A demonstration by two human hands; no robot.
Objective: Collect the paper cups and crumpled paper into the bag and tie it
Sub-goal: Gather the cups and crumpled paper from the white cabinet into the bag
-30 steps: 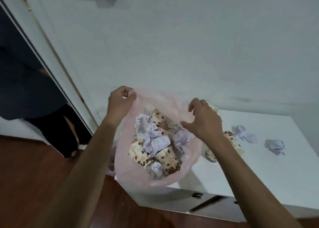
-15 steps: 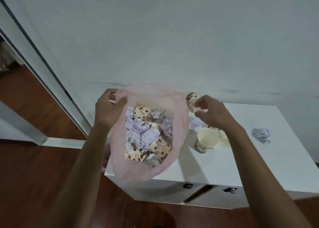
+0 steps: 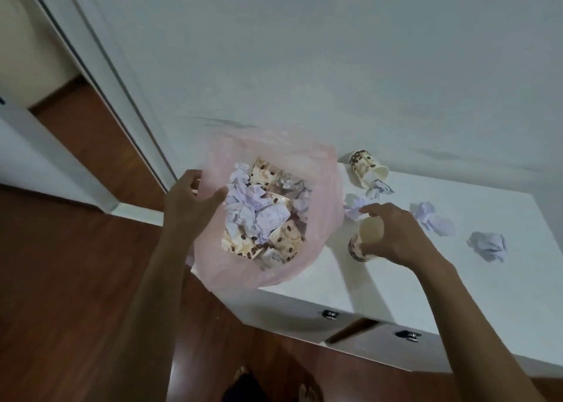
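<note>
Both hands are busy over the white bench point(image 3: 304, 283). Left hand point(image 3: 190, 202) is pinching the near-left rim of the pink bag point(image 3: 326, 219), thumb lying across the plastic toward the opening, keeping the mouth spread wide. Right hand point(image 3: 393, 237) is curling its fingers around a paper cup point(image 3: 364, 241) just right of the bag; this cup is lying tilted, its open mouth facing up and toward ten o'clock, its long axis running from four to ten.

Sitting on the bench's left end and bulging over its corner, the bag is opening upward, crowded with coffee-bean printed cups and pale crumpled paper.

A second paper cup point(image 3: 364, 167) is lying on its side at twelve o'clock from the right hand, near the wall point(image 3: 335, 66), mouth pointing toward four o'clock, with a small paper wad point(image 3: 379, 187) touching its rim. Another paper ball point(image 3: 356, 208) is resting between the bag and the right hand's fingertips. Two more crumpled papers are lying at two and three o'clock from that hand: a larger wad point(image 3: 432, 220) and a rounder ball point(image 3: 487, 246), apart from each other.

Below the bench top, two drawers with dark handles point(image 3: 329, 314) are showing, the right one slightly ajar. Bare feet point(image 3: 243, 374) are standing on the wooden floor point(image 3: 61, 279).
</note>
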